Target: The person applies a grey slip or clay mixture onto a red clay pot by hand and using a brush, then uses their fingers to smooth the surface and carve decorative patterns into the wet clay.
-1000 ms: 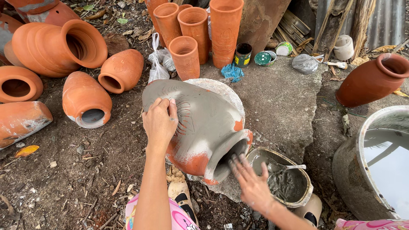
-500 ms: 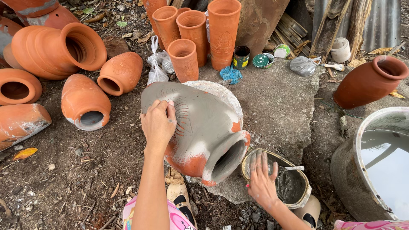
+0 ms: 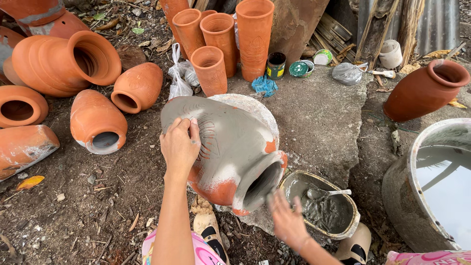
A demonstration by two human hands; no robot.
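- From my view, a small dark tin (image 3: 276, 65) with a yellow-and-green label stands open on the stone slab, just right of the tall clay pots.
- Just beside it lies a round green lid (image 3: 298, 68), and behind that a small round tub (image 3: 322, 57), white and green.
- A knotted clear plastic bag (image 3: 179, 78) sits among the pots to the left.
- Another greyish plastic bag (image 3: 347, 73) lies further right on the slab.
- I see no signs or screens.
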